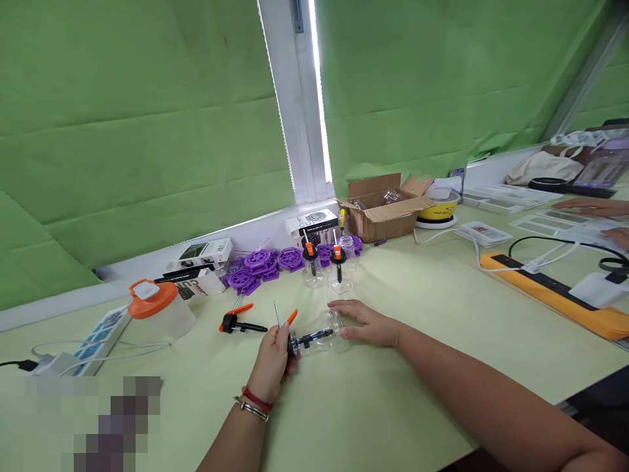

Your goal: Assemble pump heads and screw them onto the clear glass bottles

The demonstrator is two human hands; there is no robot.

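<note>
My left hand is closed around the black-and-orange pump head of a clear plastic bottle that lies on its side on the pale green table. A thin metal tube and an orange lever stick up from the head. My right hand rests on the bottle's clear body, fingers curved over it. A loose pump head with an orange lever lies just left of my left hand. Two upright clear bottles with fitted heads stand behind.
Purple plastic parts and small boxes line the back edge. An orange-lidded jar and a power strip sit at left. A cardboard box, yellow dish, orange power strip and another person's hands are at right.
</note>
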